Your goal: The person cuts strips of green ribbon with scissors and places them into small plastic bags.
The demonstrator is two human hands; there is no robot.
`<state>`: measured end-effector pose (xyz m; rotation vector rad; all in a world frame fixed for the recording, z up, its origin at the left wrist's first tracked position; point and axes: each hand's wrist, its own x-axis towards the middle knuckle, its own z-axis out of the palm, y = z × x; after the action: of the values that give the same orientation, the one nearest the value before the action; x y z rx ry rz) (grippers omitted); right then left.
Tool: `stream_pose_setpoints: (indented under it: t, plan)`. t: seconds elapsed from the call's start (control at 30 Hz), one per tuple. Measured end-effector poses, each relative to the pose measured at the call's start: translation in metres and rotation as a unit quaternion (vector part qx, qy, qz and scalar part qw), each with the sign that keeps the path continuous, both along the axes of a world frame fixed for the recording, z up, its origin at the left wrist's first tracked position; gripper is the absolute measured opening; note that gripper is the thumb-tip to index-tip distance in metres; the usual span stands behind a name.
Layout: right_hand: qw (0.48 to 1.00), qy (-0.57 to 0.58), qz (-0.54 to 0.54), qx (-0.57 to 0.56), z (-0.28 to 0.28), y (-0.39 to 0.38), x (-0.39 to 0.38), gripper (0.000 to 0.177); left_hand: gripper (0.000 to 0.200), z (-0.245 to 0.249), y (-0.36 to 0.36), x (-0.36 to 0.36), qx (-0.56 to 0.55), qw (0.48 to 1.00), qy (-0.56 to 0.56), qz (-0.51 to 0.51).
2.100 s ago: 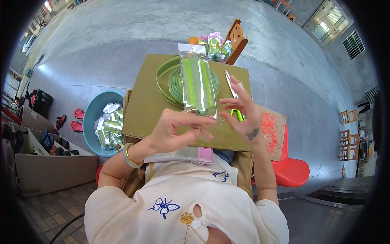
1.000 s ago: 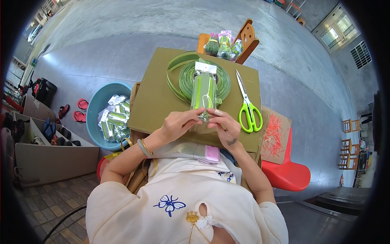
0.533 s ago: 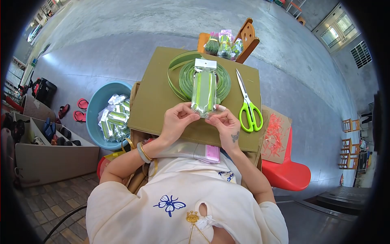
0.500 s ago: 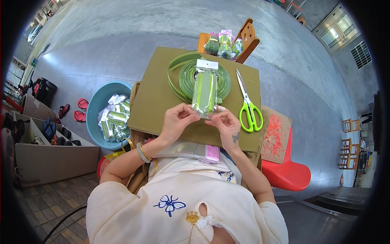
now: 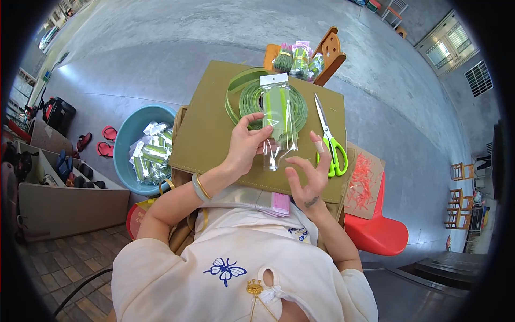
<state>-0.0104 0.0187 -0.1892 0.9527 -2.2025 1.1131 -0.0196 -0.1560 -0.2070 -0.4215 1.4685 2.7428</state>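
My left hand (image 5: 245,144) grips a clear plastic packet (image 5: 279,119) with green strips inside and a white header at its top. It holds the packet by its left edge, upright above the olive board (image 5: 206,134) on my lap. My right hand (image 5: 307,177) hovers just below and to the right of the packet with fingers spread, holding nothing. Behind the packet lies a coil of green ribbon (image 5: 248,96). Green-handled scissors (image 5: 330,139) rest on the board to the right.
A blue basin (image 5: 124,145) of filled packets stands on the floor at the left. Bundled packets (image 5: 299,58) sit on a wooden chair beyond the board. A cardboard piece with orange scraps (image 5: 363,174) lies on a red chair (image 5: 378,233) at the right.
My right hand has let go of the packet's bottom and opened. My left hand has shifted up the packet's left side and lifted it slightly.
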Motion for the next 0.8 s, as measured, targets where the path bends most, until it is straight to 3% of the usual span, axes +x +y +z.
stream_pose_setpoints:
  t: [0.13,0.33,0.8]
  plan:
    - [0.995,-0.002,-0.024,0.101,-0.004,-0.004,0.003,0.032,0.043,0.003,0.008,0.003,0.024,0.999,0.003,0.034]
    - [0.993,-0.084,-0.006,0.084,-0.01,-0.009,0.0,0.061,0.042,0.009,0.012,0.007,0.05,0.998,0.009,0.033]
    - [0.991,-0.105,0.001,0.08,-0.015,-0.009,-0.003,0.067,0.039,0.011,0.011,0.006,0.054,0.998,0.013,0.035]
